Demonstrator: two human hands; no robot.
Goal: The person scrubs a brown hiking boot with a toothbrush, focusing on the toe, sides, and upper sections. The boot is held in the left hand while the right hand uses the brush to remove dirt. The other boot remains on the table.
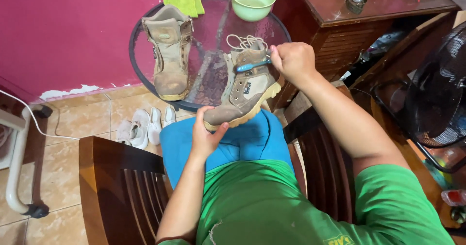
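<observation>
Boot (pixel 245 92) held over lap, long axis slanting from toe near left hand (pixel 206 136) up to cuff by right hand (pixel 291 60). Left grips toe; right closed on blue brush (pixel 253 66), bristles on tongue. Second boot (pixel 170 51) on worktop (pixel 213 75).

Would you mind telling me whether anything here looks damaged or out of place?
Yes: the pink wall's paint is chipped along its base, exposing white patches above the floor tiles. Also, a dusty boot stands on the glass table.
</observation>
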